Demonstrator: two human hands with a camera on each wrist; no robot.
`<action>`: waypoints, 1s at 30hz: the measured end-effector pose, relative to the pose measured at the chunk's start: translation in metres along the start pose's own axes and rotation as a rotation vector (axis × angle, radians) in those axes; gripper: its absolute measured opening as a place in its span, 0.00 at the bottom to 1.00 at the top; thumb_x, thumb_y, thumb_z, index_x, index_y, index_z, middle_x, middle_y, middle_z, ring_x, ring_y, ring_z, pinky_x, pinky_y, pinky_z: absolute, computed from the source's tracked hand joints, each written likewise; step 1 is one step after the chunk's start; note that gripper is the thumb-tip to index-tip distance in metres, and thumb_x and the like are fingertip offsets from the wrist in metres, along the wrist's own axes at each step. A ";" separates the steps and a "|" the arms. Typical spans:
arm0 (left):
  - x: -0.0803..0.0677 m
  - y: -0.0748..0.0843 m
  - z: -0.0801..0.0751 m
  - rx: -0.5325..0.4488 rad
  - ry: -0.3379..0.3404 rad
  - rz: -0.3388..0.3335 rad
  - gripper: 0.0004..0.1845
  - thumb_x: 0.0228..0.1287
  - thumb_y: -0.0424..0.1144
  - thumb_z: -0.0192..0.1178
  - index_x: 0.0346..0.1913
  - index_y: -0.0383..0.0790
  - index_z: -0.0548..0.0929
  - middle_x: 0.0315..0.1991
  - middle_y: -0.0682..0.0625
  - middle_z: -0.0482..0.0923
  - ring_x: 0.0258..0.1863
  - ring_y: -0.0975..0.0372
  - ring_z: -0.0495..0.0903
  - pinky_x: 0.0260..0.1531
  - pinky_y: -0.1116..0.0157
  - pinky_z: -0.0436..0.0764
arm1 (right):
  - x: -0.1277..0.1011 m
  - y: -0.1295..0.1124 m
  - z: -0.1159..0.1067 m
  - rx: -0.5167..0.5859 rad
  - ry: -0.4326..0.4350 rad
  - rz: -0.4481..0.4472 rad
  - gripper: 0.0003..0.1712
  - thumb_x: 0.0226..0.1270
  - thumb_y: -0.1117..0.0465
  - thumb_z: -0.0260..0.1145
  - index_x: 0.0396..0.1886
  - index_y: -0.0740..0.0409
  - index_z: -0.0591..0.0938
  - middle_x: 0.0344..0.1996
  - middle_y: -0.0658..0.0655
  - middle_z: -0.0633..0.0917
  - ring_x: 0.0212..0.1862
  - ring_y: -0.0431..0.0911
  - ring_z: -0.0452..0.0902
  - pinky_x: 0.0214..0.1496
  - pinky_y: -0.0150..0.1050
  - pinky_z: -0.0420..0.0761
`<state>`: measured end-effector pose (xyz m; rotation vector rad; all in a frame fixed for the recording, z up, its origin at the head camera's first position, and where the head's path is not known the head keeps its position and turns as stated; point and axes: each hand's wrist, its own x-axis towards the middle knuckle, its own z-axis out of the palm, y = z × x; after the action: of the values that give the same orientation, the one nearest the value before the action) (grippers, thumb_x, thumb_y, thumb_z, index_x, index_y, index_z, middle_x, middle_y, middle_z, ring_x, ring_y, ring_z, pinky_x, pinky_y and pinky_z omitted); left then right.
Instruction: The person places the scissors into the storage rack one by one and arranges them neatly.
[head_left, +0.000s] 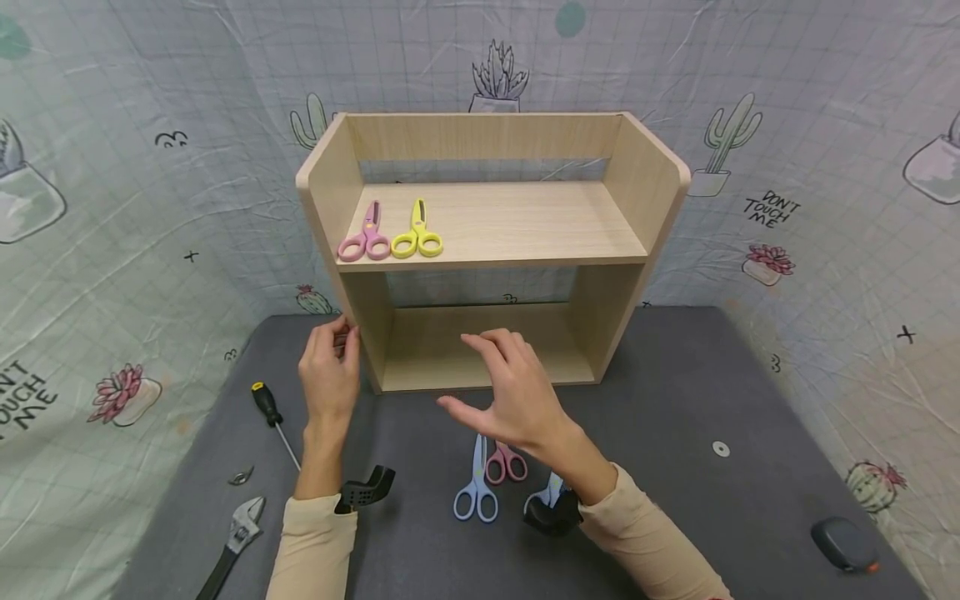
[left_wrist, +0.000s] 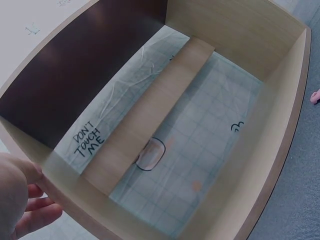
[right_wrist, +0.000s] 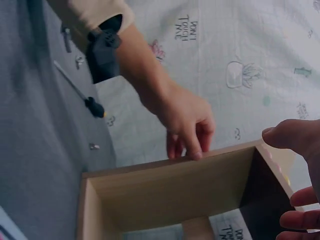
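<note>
A light wooden two-tier shelf (head_left: 487, 223) stands upright on the table. My left hand (head_left: 330, 375) grips the edge of its left side panel; the right wrist view shows the thumb on one face and curled fingers behind. In front of the lower compartment, my right hand (head_left: 513, 392) is held with thumb and fingers spread and nothing between them. Pink scissors (head_left: 365, 242) and yellow scissors (head_left: 417, 237) lie side by side at the left of the upper board. Below the right hand, blue scissors (head_left: 477, 483), a second pink pair (head_left: 507, 462) and another partly hidden blue pair (head_left: 551, 492) lie on the table.
Left on the dark table (head_left: 660, 375) are a screwdriver (head_left: 266, 404), an adjustable wrench (head_left: 242, 533) and a small metal piece (head_left: 241, 477). To the right lie a white disc (head_left: 721, 448) and a black tape measure-like object (head_left: 843, 544). A printed cloth hangs behind.
</note>
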<state>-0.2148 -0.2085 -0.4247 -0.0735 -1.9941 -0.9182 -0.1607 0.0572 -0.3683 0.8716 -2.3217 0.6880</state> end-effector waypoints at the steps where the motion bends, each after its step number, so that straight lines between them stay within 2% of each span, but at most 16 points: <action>1: 0.000 0.000 0.000 0.000 0.000 -0.002 0.13 0.70 0.33 0.61 0.50 0.24 0.82 0.41 0.33 0.81 0.35 0.46 0.85 0.33 0.52 0.87 | -0.004 0.000 0.002 -0.003 -0.008 -0.001 0.44 0.51 0.38 0.76 0.63 0.58 0.77 0.51 0.56 0.79 0.50 0.49 0.75 0.50 0.43 0.79; 6: 0.000 0.000 -0.001 0.005 0.000 -0.004 0.13 0.70 0.33 0.61 0.50 0.25 0.82 0.41 0.34 0.81 0.35 0.46 0.85 0.33 0.52 0.86 | -0.023 0.002 0.011 -0.014 -0.037 -0.019 0.45 0.49 0.38 0.77 0.62 0.58 0.78 0.50 0.55 0.80 0.50 0.48 0.76 0.50 0.42 0.80; 12: 0.000 0.000 -0.001 0.007 -0.001 -0.007 0.13 0.70 0.34 0.61 0.50 0.25 0.82 0.41 0.34 0.81 0.35 0.47 0.85 0.33 0.54 0.86 | -0.045 0.003 0.022 -0.030 -0.085 0.004 0.44 0.50 0.37 0.77 0.61 0.57 0.78 0.49 0.53 0.79 0.51 0.47 0.76 0.54 0.43 0.81; 19: -0.001 0.000 0.000 0.000 0.001 -0.011 0.13 0.71 0.34 0.61 0.50 0.25 0.82 0.41 0.34 0.82 0.35 0.47 0.85 0.33 0.54 0.86 | -0.077 0.007 0.036 -0.049 -0.160 0.020 0.44 0.50 0.36 0.76 0.61 0.57 0.78 0.50 0.53 0.79 0.50 0.46 0.76 0.50 0.41 0.82; 24: 0.000 0.000 0.000 0.000 -0.002 -0.020 0.14 0.71 0.34 0.61 0.50 0.25 0.82 0.41 0.34 0.82 0.35 0.47 0.85 0.34 0.54 0.85 | -0.096 0.006 0.046 -0.064 -0.235 0.043 0.44 0.48 0.34 0.76 0.58 0.56 0.79 0.48 0.53 0.79 0.49 0.45 0.76 0.51 0.41 0.82; 30: -0.001 0.000 0.000 0.003 -0.003 -0.029 0.14 0.71 0.34 0.61 0.51 0.26 0.82 0.42 0.35 0.82 0.35 0.48 0.85 0.33 0.58 0.85 | -0.115 0.002 0.060 -0.092 -0.322 0.095 0.42 0.46 0.30 0.75 0.51 0.56 0.81 0.41 0.50 0.76 0.42 0.42 0.74 0.45 0.39 0.81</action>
<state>-0.2142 -0.2086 -0.4258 -0.0444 -2.0042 -0.9342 -0.1084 0.0689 -0.4861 0.8885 -2.6727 0.5033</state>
